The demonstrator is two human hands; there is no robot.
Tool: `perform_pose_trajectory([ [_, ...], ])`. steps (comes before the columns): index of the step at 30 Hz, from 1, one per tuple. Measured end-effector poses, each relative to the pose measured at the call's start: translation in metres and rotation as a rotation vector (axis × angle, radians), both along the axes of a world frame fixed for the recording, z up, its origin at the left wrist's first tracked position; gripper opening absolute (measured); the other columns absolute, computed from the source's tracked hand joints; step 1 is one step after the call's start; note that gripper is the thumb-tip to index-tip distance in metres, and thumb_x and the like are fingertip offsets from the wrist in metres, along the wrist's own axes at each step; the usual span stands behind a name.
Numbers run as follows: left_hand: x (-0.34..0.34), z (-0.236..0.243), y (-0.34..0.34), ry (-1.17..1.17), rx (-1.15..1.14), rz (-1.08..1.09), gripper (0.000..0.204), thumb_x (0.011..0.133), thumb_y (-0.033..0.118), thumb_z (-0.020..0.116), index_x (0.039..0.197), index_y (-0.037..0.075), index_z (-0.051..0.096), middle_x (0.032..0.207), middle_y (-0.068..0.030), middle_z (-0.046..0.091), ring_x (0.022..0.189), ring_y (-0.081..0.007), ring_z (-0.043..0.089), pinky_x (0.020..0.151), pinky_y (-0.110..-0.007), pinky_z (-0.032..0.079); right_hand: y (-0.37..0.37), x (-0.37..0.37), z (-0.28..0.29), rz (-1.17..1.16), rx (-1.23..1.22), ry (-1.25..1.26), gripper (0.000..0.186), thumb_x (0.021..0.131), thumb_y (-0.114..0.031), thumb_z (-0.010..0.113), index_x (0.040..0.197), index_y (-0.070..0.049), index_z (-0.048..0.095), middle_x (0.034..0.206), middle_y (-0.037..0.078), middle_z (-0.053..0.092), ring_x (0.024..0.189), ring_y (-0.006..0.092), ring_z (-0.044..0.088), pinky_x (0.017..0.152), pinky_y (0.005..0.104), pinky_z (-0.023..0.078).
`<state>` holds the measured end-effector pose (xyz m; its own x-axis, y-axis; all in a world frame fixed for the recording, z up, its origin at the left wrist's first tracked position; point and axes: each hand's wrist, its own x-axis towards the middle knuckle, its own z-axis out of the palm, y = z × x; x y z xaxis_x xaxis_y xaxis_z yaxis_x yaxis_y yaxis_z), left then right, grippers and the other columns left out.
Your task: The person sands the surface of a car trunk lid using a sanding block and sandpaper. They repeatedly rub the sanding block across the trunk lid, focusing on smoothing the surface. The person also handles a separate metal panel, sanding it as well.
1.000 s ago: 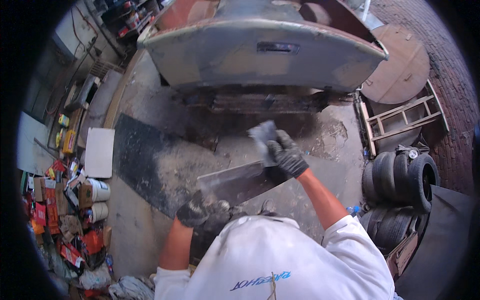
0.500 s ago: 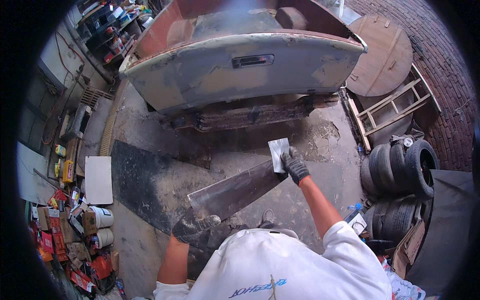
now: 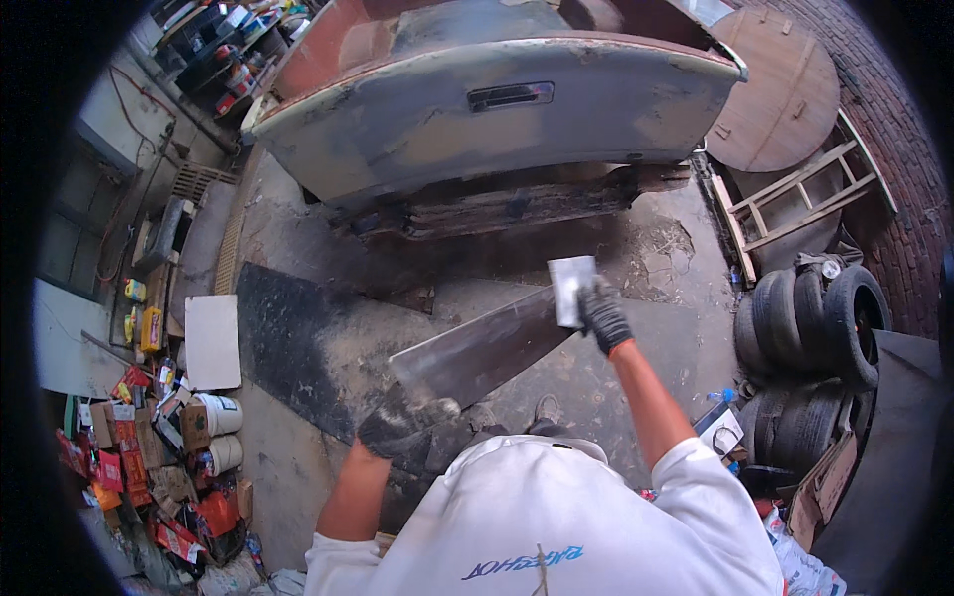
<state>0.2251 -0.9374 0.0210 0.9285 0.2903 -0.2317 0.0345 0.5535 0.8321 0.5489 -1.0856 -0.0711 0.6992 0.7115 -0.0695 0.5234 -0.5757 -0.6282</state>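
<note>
My gloved right hand (image 3: 603, 316) grips a small, pale rectangular plate (image 3: 570, 282) at the far right end of a long dark board (image 3: 477, 348), which slants up from lower left to right in front of me. My gloved left hand (image 3: 402, 427) is closed on the board's lower left end; its fingers are partly in shadow. Beyond my hands stands a vehicle bed with a patchy grey and cream tailgate (image 3: 497, 129), and a rusty bumper (image 3: 507, 209) below it.
A dark sheet (image 3: 288, 338) lies on the floor. At left are a white board (image 3: 212, 343), buckets (image 3: 219, 417) and piled boxes. At right are a round wooden top (image 3: 770, 89), a wooden frame (image 3: 810, 204) against bricks, stacked tyres (image 3: 835, 318) and a grey sheet (image 3: 884, 447).
My right hand and the plate have moved right, the plate now showing a paler face. The board has shifted slightly with my left hand. The whole view has shifted a little.
</note>
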Motion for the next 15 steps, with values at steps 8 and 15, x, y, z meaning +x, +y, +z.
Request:
perform_pose_trajectory([
  [8, -0.038, -0.084, 0.009, 0.026, -0.744, 0.158, 0.039, 0.098, 0.020, 0.046, 0.132, 0.001, 0.046, 0.120, -0.0149, 0.057, 0.104, -0.0233, 0.059, 0.091, -0.037, 0.051, 0.018, -0.067, 0.069, 0.245, 0.354, -0.250, 0.030, 0.092, -0.027, 0.057, 0.112, -0.005, 0.059, 0.089, 0.019, 0.064, 0.083, 0.0328, 0.063, 0.078, 0.0409, 0.050],
  [15, -0.023, -0.020, 0.007, 0.315, 0.641, -0.039, 0.054, 0.081, 0.017, 0.076, 0.127, 0.003, 0.051, 0.116, -0.0084, 0.058, 0.104, -0.0180, 0.055, 0.092, -0.035, 0.046, 0.016, -0.092, 0.077, 0.354, 0.584, -0.057, 0.027, 0.091, -0.021, 0.059, 0.113, -0.005, 0.058, 0.105, 0.021, 0.061, 0.095, 0.0375, 0.059, 0.087, 0.0445, 0.047],
])
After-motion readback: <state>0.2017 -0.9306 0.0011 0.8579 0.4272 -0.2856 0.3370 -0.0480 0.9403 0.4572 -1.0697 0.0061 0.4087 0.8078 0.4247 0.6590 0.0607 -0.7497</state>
